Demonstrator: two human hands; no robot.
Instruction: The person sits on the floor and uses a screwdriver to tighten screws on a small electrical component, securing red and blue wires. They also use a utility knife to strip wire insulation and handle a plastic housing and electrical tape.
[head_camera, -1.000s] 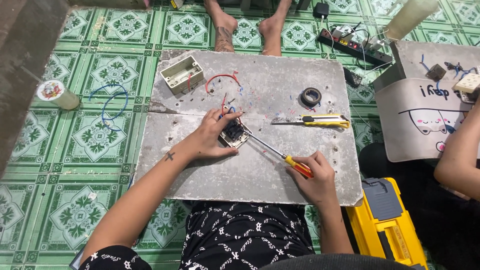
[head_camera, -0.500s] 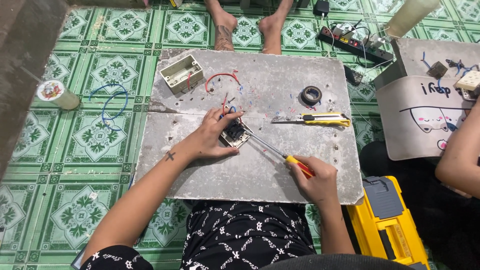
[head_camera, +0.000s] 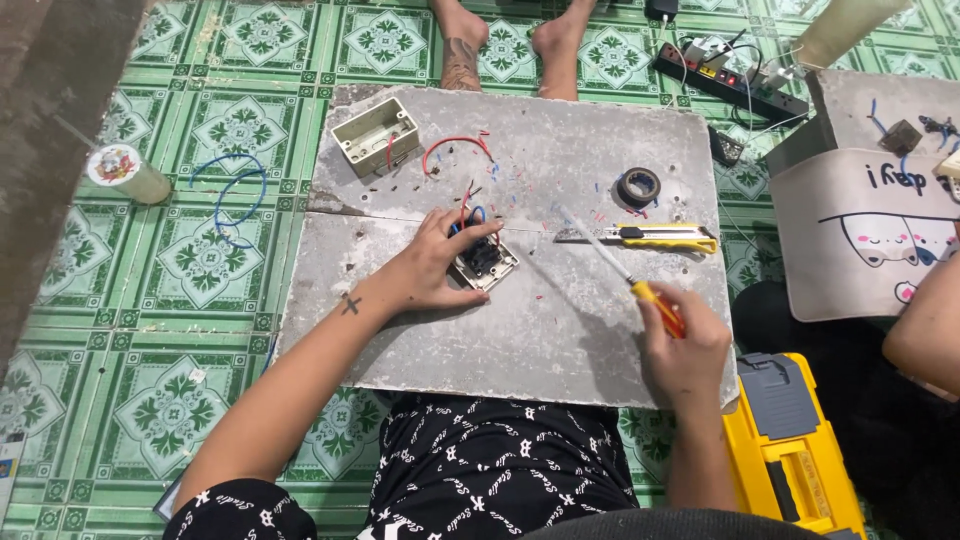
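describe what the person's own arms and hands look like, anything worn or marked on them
Both forearms are bare, with no sleeves, gloves, watch or rings visible. The left hand has a small dark cross-shaped tattoo on the wrist just behind it. The right hand and its forearm show no markings from this view. Below them, the person wears black clothing with a white printed pattern.

A small round can (head_camera: 125, 172) with a white label printed in red stands on the green floor tiles at the left. At the right lies a pale bag (head_camera: 868, 235) printed with dark lettering and a cartoon face (pink cheeks). A printed card corner (head_camera: 8, 468) shows at bottom left.
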